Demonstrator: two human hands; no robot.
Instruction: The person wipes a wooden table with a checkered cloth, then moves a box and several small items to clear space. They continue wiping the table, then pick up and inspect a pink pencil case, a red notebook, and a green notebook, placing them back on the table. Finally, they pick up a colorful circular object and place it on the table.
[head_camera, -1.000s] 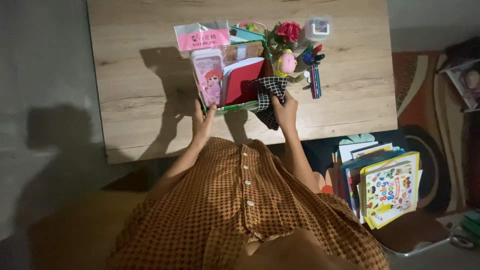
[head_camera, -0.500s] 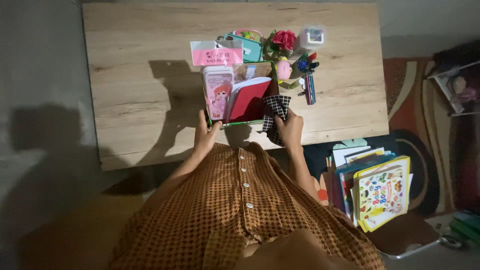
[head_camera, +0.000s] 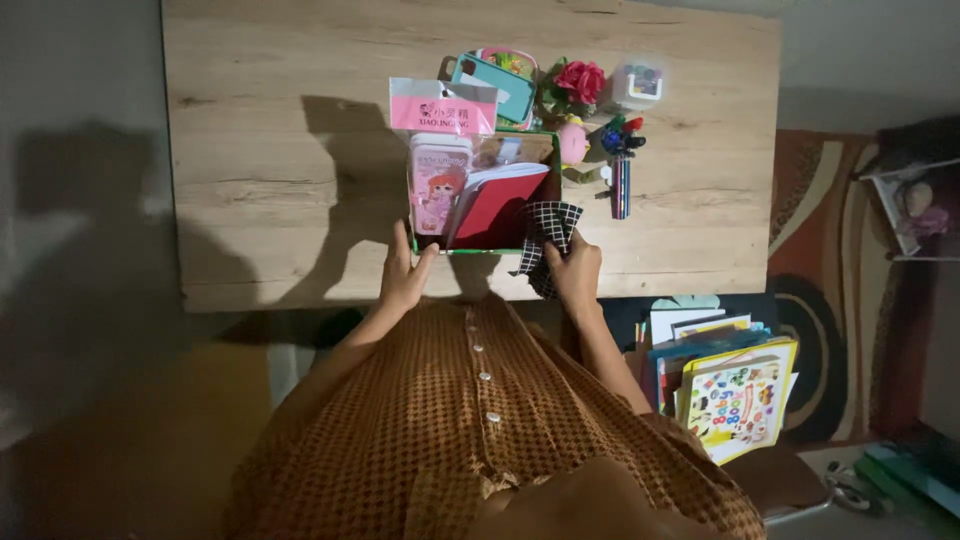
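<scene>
A green open box (head_camera: 470, 248) stands on the wooden table (head_camera: 270, 200), packed with a pink tin showing a cartoon girl (head_camera: 437, 185), a red notebook (head_camera: 495, 205) and a pink-topped clear packet (head_camera: 442, 108). My left hand (head_camera: 403, 274) rests against the box's near left corner. My right hand (head_camera: 577, 270) grips a black-and-white checked cloth (head_camera: 548, 232) that hangs over the box's right near corner.
Behind the box lie a teal case (head_camera: 505, 88), a red rose (head_camera: 579, 82), a pink doll head (head_camera: 573, 143), pens (head_camera: 620, 175) and a small clear box (head_camera: 635, 88). A stack of picture books (head_camera: 730, 385) sits on the floor at my right, on a patterned rug (head_camera: 840, 270).
The view has shifted, so the table and box appear lower and slightly right. Both hands keep their places at the box; the right hand still grips the checked cloth.
</scene>
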